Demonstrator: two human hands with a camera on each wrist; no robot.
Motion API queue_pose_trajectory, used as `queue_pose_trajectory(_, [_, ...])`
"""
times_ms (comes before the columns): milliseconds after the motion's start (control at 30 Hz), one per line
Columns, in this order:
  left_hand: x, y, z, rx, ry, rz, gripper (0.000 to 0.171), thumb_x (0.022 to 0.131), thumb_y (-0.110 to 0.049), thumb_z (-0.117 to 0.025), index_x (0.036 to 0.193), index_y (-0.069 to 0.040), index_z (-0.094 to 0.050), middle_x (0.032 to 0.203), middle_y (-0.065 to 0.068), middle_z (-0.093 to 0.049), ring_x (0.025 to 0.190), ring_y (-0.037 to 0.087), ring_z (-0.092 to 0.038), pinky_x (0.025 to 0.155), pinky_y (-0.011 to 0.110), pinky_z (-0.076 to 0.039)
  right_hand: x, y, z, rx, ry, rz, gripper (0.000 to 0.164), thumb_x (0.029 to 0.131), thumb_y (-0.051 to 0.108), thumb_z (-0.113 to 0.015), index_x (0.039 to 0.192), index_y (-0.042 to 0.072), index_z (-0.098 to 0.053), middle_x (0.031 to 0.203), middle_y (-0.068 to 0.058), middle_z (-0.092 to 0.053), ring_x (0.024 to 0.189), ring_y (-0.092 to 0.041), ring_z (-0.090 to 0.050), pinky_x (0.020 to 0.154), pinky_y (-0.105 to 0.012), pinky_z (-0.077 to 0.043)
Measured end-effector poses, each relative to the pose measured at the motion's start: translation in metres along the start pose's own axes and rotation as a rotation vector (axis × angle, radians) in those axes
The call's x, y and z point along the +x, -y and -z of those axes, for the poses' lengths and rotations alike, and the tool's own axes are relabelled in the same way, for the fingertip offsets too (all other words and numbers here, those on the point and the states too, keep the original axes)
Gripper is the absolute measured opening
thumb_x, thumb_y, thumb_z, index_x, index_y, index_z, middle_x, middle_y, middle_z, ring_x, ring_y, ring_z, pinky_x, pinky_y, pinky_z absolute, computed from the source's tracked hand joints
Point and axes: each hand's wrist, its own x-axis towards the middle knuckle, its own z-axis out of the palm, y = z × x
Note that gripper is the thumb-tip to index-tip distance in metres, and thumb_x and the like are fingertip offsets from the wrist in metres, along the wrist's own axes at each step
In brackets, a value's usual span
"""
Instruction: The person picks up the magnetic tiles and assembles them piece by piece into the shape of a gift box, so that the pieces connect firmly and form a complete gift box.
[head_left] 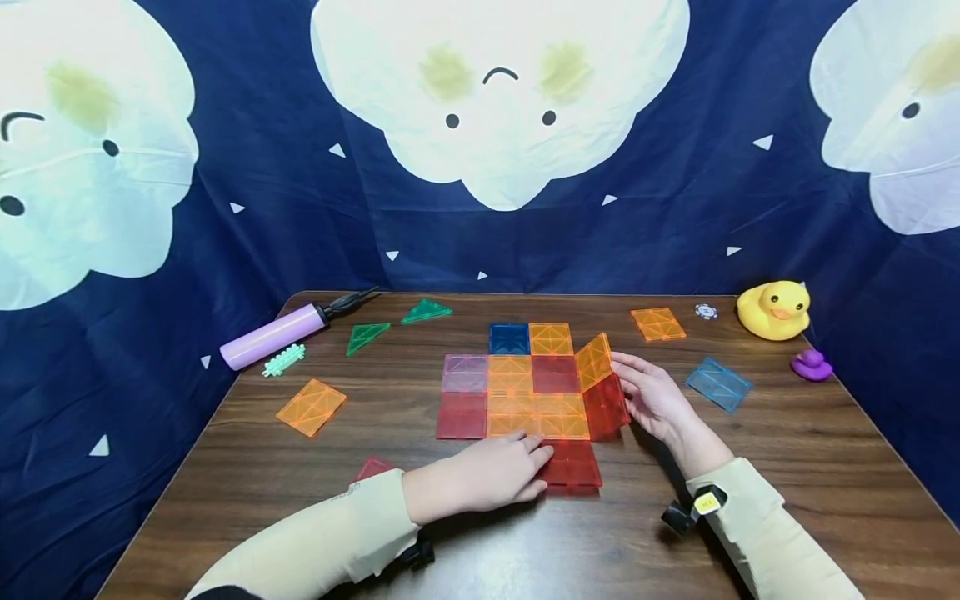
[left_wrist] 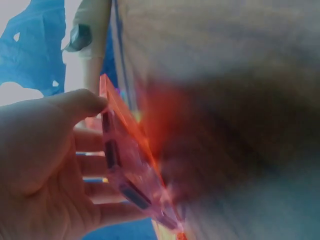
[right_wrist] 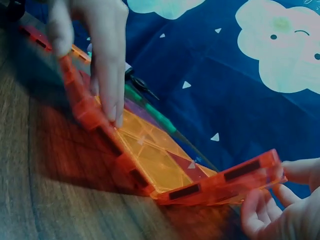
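Translucent square magnetic tiles, joined edge to edge, lie mid-table: orange tiles (head_left: pixel 510 374), a dark blue tile (head_left: pixel 508 338), a purple tile (head_left: pixel 465 373) and red ones. Along the right side, a red tile (head_left: pixel 606 408) and an orange tile (head_left: pixel 594 362) tilt up from the sheet. My right hand (head_left: pixel 660 404) pinches their raised outer edge between thumb and fingers. At the front edge, my left hand (head_left: pixel 491 475) pinches another red tile (head_left: pixel 572 465), its thumb on the outer rim (right_wrist: pixel 64 62) and its fingers over the inner side.
Loose orange tiles (head_left: pixel 311 407), a blue tile (head_left: pixel 718 383) and green triangles (head_left: pixel 426 311) lie around. A purple pump (head_left: pixel 273 336) and a mint-green toy piece (head_left: pixel 284 360) are at left. At right are a yellow duck (head_left: pixel 774 311), a purple duck (head_left: pixel 812 365) and a poker chip (head_left: pixel 706 312).
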Motion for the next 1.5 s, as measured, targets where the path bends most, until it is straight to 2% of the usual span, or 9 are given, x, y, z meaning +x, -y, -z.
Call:
queue_pose_trajectory(133, [-0.002,0.006,0.003,-0.118,-0.016,0.001,0.046,0.107,-0.034,-0.052,0.143,-0.005,-0.059,0.139,0.009,-0.062,0.128,0.018,-0.058,0.105,0.030,-0.045,0.002,-0.006,-0.001,0.001,0.021,0.004,0.037,0.108,0.015,-0.051,0.140,-0.002,-0.043,0.103,-0.001,-0.072,0.093,-0.010,-0.068,0.079,-0.026,-0.058])
queue_pose_trajectory(300, [0.000,0.008,0.003,-0.135,-0.091,-0.028,0.038,0.106,-0.029,-0.055,0.135,-0.007,-0.065,0.126,0.004,-0.070,0.113,0.012,-0.066,0.095,0.028,-0.052,0.003,-0.010,-0.002,-0.033,0.029,0.006,0.035,0.108,0.022,-0.052,0.134,-0.001,-0.047,0.101,-0.001,-0.072,0.091,-0.009,-0.068,0.078,-0.026,-0.058])
queue_pose_trajectory(433, [0.000,0.004,0.004,-0.090,-0.177,-0.058,0.026,0.104,-0.025,-0.059,0.123,-0.011,-0.069,0.112,0.001,-0.074,0.098,0.011,-0.070,0.081,0.026,-0.057,0.002,-0.011,-0.003,-0.065,0.024,0.015,0.038,0.107,0.025,-0.055,0.134,-0.002,-0.050,0.103,0.001,-0.073,0.094,-0.010,-0.068,0.079,-0.027,-0.058])
queue_pose_trajectory(533, [-0.001,0.001,0.005,-0.029,-0.238,-0.072,0.013,0.103,-0.021,-0.061,0.111,-0.012,-0.067,0.099,-0.001,-0.074,0.085,0.010,-0.070,0.065,0.024,-0.056,0.003,-0.012,-0.004,-0.081,0.005,0.019,0.036,0.107,0.026,-0.056,0.131,0.000,-0.052,0.103,0.001,-0.073,0.094,-0.009,-0.068,0.079,-0.027,-0.058])
queue_pose_trajectory(700, [0.000,-0.002,0.010,0.163,-0.329,-0.052,0.005,0.101,-0.013,-0.061,0.106,-0.012,-0.064,0.088,-0.001,-0.071,0.073,0.010,-0.067,0.049,0.023,-0.048,0.003,-0.014,-0.009,-0.081,-0.019,0.046,0.026,0.107,0.025,-0.055,0.122,0.003,-0.057,0.099,0.001,-0.073,0.090,-0.008,-0.068,0.076,-0.027,-0.058])
queue_pose_trajectory(800, [0.001,-0.002,0.012,0.250,-0.384,-0.029,0.005,0.102,-0.013,-0.061,0.105,-0.012,-0.065,0.085,-0.002,-0.071,0.072,0.011,-0.068,0.047,0.025,-0.048,0.004,-0.016,-0.012,-0.091,-0.043,0.064,0.023,0.107,0.025,-0.055,0.117,0.005,-0.058,0.097,0.001,-0.072,0.088,-0.008,-0.068,0.075,-0.027,-0.058])
queue_pose_trajectory(1000, [0.005,0.000,0.013,0.306,-0.438,0.010,0.007,0.102,-0.016,-0.062,0.103,-0.012,-0.067,0.085,-0.002,-0.073,0.069,0.011,-0.067,0.045,0.024,-0.047,0.004,-0.017,-0.018,-0.180,-0.110,0.072,0.031,0.106,0.031,-0.056,0.118,0.002,-0.058,0.097,0.000,-0.069,0.085,-0.007,-0.065,0.072,-0.024,-0.058])
queue_pose_trajectory(1133, [0.008,0.003,0.014,0.304,-0.437,0.033,0.009,0.101,-0.018,-0.064,0.104,-0.012,-0.069,0.089,-0.001,-0.075,0.071,0.011,-0.069,0.047,0.023,-0.049,0.004,-0.017,-0.025,-0.243,-0.154,0.064,0.038,0.105,0.035,-0.058,0.120,0.000,-0.058,0.096,-0.001,-0.069,0.083,-0.007,-0.065,0.068,-0.023,-0.057])
queue_pose_trajectory(1500, [0.014,0.007,0.015,0.306,-0.433,0.056,0.011,0.100,-0.020,-0.066,0.106,-0.012,-0.070,0.088,0.000,-0.074,0.068,0.011,-0.068,0.047,0.021,-0.047,0.005,-0.020,-0.036,-0.264,-0.214,0.074,0.035,0.104,0.034,-0.060,0.111,-0.001,-0.060,0.095,-0.003,-0.066,0.081,-0.010,-0.064,0.066,-0.025,-0.057])
